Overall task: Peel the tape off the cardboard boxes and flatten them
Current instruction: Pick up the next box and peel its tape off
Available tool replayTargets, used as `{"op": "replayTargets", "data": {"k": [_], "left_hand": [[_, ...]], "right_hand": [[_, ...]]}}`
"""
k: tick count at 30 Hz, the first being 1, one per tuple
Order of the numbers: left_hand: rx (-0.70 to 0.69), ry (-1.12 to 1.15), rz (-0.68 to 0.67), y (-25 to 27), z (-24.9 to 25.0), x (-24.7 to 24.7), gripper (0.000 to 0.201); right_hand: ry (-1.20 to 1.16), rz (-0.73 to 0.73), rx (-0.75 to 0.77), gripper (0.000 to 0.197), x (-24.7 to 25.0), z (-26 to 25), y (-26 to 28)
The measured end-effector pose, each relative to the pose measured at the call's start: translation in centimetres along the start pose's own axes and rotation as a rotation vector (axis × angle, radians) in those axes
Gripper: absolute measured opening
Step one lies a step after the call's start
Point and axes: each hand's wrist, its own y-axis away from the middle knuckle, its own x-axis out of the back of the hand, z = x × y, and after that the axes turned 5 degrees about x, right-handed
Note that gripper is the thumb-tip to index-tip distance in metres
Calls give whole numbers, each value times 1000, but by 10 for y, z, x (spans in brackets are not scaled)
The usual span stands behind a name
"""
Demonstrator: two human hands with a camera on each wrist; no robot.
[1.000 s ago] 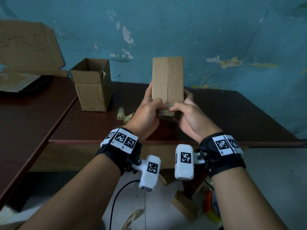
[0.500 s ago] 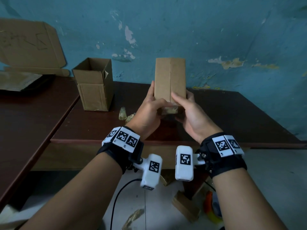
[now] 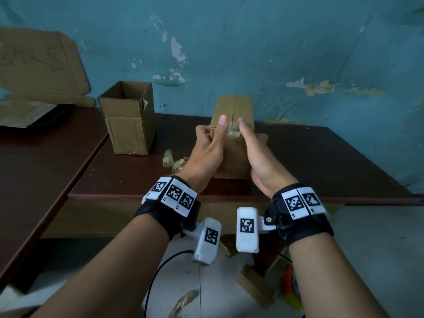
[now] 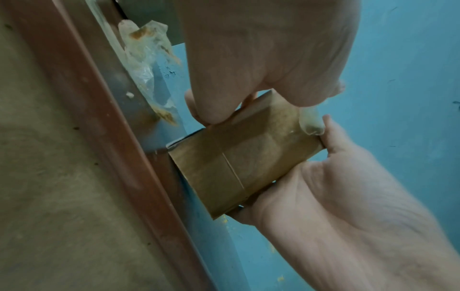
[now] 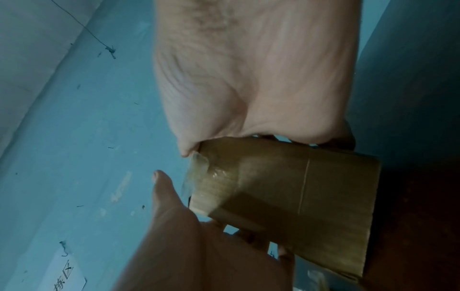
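A small shut cardboard box (image 3: 232, 157) is held over the dark brown table (image 3: 321, 161), tipped so its seamed face (image 3: 231, 106) points away and up. My left hand (image 3: 212, 140) grips its left side, thumb up on the near face and fingers behind. My right hand (image 3: 251, 145) grips the right side, its thumb against a wrinkled, partly lifted strip of clear tape (image 3: 234, 133) on the box's upper edge. The left wrist view shows the box (image 4: 244, 157) with the loose tape end (image 4: 311, 123) by my right thumb. In the right wrist view the tape (image 5: 199, 175) curls off the box (image 5: 298, 193).
An open cardboard box (image 3: 128, 120) stands at the table's back left. Crumpled tape scraps (image 3: 172, 159) lie beside my left wrist. Flattened cardboard (image 3: 39, 65) leans on the blue wall over a second table (image 3: 34, 171). A wood block (image 3: 254, 290) and tape (image 3: 183, 301) lie on the floor.
The box has been tipped over and lowered toward the table. Both hands have shifted along it, and both thumbs now sit at the taped upper edge instead of the bottom end.
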Motion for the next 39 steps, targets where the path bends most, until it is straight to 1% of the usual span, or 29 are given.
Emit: {"op": "replayTargets", "data": {"k": [1,2,3,4,6,7,10,11,13,15,17,21,22,24,25,26,27,28,29,30,33,35,36,37,38,39], "left_hand": [[25,-16,5,-2,-3,3,56],[25,-3,-18,0,-2,4,57],[-9,13,-30,-2,-4,4,59],[-70,-13,-48,-2,-6,6,61],[-185,-94,-77,-1,-8,5,63],[-217,-107,-54,-3,-12,4,60],[-312,-94,19,-10,-21,3,48],[-331,-73,46,-12,-22,3,47],[-323,-36,71,-15,-23,6,42],[-307,-3,57,-17,-25,8,39],[-297,59,36,-18,-26,10,39],[-287,129,33,-17,-25,9,28],[-274,146,27,-16,-23,8,25],[-251,186,11,-15,-23,7,20],[-247,200,2,-15,-22,6,18],[-242,215,-6,-15,-21,6,15],[-237,236,-24,-15,-20,7,11],[-227,263,-49,-15,-19,8,8],[-217,290,-79,-16,-19,8,6],[-205,315,-109,-15,-19,8,7],[-180,383,-189,-13,-17,8,16],[-166,413,-219,-9,-15,7,19],[-162,424,-227,-8,-14,7,20],[-161,434,-233,-6,-14,7,21],[-159,442,-238,-5,-13,6,21],[-160,449,-243,-5,-13,7,23]], "right_hand": [[-26,-2,31,117,-8,6,-11],[-30,-32,65,119,-5,1,-4],[-34,8,68,121,-8,3,-8],[-38,30,65,120,-9,3,-11],[-29,69,83,113,-8,4,-11],[-21,77,105,114,-6,4,-11],[-11,81,67,127,-5,4,-14],[-19,91,80,126,-5,3,-13],[-53,123,87,118,-4,1,-14],[-72,152,69,105,-2,0,-14],[-88,166,60,100,1,4,-19],[-200,162,55,109,5,2,-17],[-206,140,50,115,5,3,-18],[-199,98,33,133,7,7,-21],[-189,86,34,138,8,9,-22],[-185,78,41,139,9,10,-23],[-187,82,32,134,9,8,-20],[-187,80,31,123,7,4,-15],[-183,69,21,107,7,3,-13],[-190,47,12,94,6,1,-10],[-225,34,-11,76,7,-3,-6],[-226,40,-18,47,9,-7,0],[-225,58,-30,40,10,-8,4],[-222,85,-37,44,11,-8,4],[-220,102,-43,57,11,-7,5],[-215,117,-47,74,9,-6,3]]}}
